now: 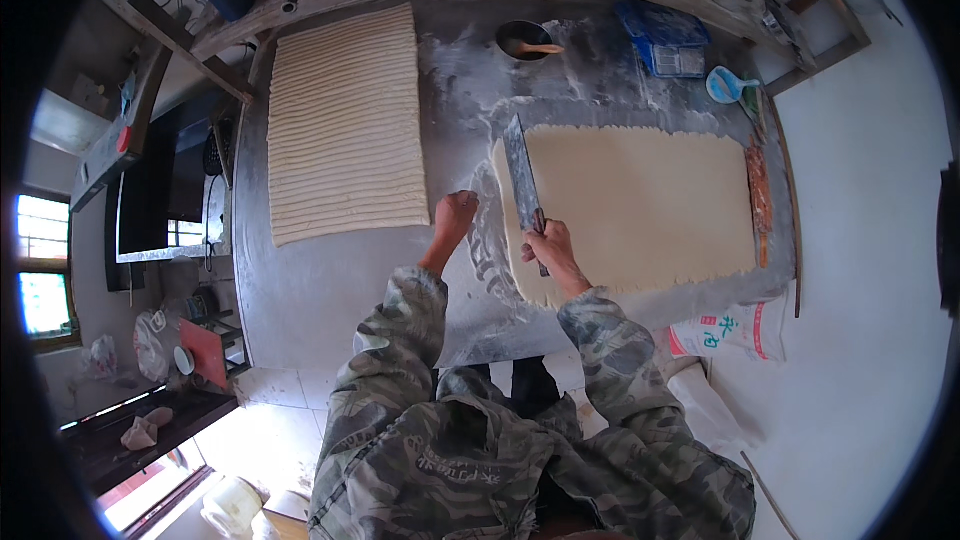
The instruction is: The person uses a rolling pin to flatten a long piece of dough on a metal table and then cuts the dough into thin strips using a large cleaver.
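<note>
My right hand [552, 246] grips the handle of a long, broad-bladed knife [522, 168]. Its blade lies along the left side of a large flat dough sheet [640, 205], pointing away from me. A narrow strip of dough shows to the left of the blade. My left hand [457, 212] is closed over the floury table just left of the sheet; whatever its fingers may hold is hidden. Further left lies a wide row of dough strips [345, 130], set side by side in ridges.
Loose flour dusts the grey table [330, 290]. Toward the back are a dark bowl [522, 40] with a wooden-handled tool, a blue package [662, 37] and a blue scoop [727, 86]. A rolling pin [760, 200] borders the sheet's right side. A wooden shelf [400, 2] spans the back.
</note>
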### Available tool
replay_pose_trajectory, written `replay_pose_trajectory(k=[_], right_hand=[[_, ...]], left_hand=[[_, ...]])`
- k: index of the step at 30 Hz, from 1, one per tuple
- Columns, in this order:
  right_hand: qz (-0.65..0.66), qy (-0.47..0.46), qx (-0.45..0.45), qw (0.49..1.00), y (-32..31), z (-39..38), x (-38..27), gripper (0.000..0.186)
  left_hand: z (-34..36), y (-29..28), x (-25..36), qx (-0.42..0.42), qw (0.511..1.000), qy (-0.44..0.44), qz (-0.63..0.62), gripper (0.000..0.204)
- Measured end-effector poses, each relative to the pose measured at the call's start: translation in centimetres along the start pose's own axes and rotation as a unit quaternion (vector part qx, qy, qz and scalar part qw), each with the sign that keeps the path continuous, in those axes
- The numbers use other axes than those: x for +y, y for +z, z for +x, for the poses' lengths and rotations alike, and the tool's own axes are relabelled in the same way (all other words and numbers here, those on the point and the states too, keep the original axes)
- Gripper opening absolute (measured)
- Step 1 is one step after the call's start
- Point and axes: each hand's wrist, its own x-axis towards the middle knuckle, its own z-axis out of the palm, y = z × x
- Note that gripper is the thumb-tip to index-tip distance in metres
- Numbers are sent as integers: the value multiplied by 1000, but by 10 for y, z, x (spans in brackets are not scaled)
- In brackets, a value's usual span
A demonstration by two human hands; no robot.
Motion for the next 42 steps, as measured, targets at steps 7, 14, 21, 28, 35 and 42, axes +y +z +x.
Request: replay_pose_trajectory(k=[7,14,21,28,35,42], right_hand=[[-61,47,10,997,8,17,-9,17],[-155,72,33,985,24,44,-17,20],[-215,58,61,973,28,75,-9,21],[-186,76,45,979,43,35,11,21],[-162,95,61,980,30,16,19,20],[-112,101,49,987,30,7,16,23]], left_hand=[[37,11,2,-1,997,-8,76,23],[61,32,5,-11,990,99,98,37],[70,52,12,-36,969,176,168,47],[78,44,-24,-56,947,213,236,44],[48,48,8,-134,961,146,190,57],[21,43,4,-129,946,193,228,75]])
